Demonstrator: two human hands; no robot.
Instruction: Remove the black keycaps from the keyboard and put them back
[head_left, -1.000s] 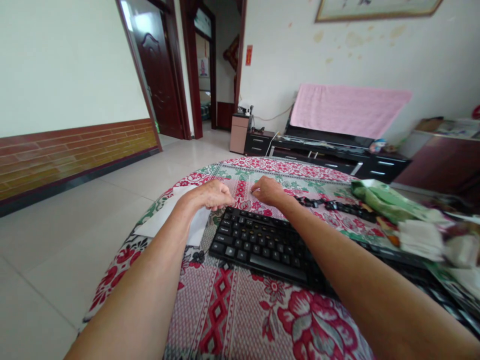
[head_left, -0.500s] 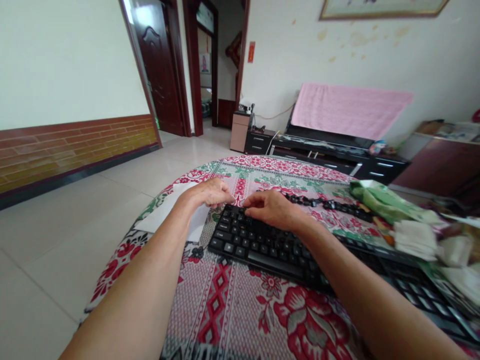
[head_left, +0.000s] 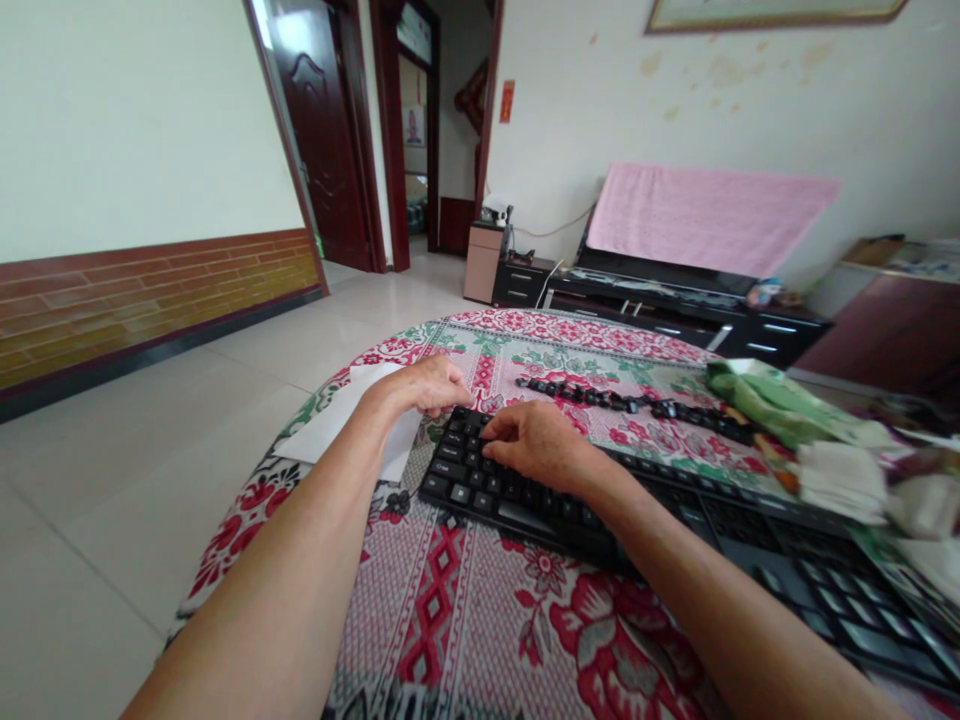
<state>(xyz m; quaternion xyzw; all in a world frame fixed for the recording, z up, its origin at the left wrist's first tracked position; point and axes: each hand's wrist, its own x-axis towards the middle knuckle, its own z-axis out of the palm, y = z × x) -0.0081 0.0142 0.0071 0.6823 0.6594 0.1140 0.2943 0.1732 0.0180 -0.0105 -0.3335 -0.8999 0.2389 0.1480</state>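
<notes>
A black keyboard [head_left: 517, 518] lies on the patterned tablecloth in front of me, with bare key places in its right part. At its far left corner is my left hand [head_left: 435, 383], fingers curled together; whatever they hold is hidden. My right hand [head_left: 536, 440] reaches over the keyboard's left part, thumb and forefinger bent close together at the keys. Anything pinched between them is too small to make out. Behind the keyboard stretches a row of loose black keycaps [head_left: 592, 396].
Under my left wrist is a sheet of white paper [head_left: 322, 435]. A green cloth [head_left: 787, 405] and a folded whitish cloth [head_left: 841, 480] lie at the right. The round table's far edge curves before a black cabinet [head_left: 675, 325] and a pink towel [head_left: 712, 215].
My right hand has shifted a little toward me, from the top row down onto keys lower on the keyboard. The left hand stays at the corner. The view has turned slightly.
</notes>
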